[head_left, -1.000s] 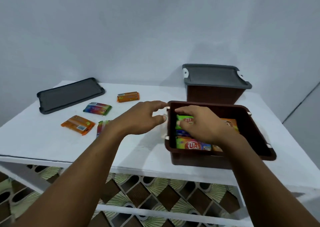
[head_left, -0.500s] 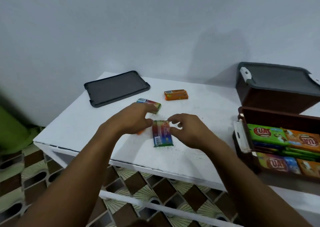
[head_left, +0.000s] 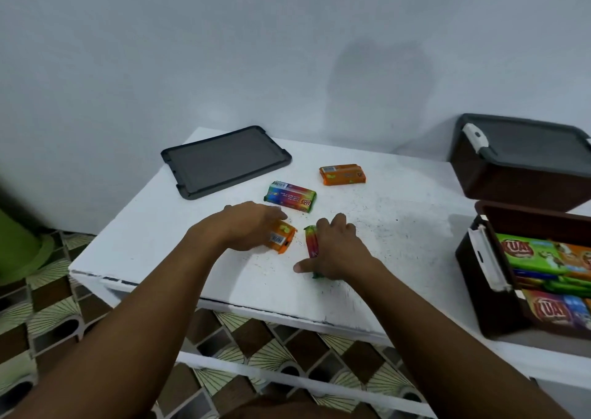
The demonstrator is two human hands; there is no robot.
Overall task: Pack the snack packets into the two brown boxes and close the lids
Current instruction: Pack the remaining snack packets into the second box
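Hands (head_left: 252, 223) (head_left: 335, 249) lie palm-down, each covering a packet (head_left: 283, 239).

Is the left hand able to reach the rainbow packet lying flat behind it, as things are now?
Probably yes. The rainbow packet lies just beyond the left hand on bare table, nothing between. But that hand already covers an orange packet, so it is occupied.

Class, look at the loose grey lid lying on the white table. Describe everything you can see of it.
The loose grey lid is a flat, dark grey rectangle with rounded corners and a raised rim around a sunken panel; it looks like matte plastic. Small notches show along its edges. It lies flat, turned at an angle, at the table's far left corner near the wall. Only the table touches it; packets and hands are apart from it.
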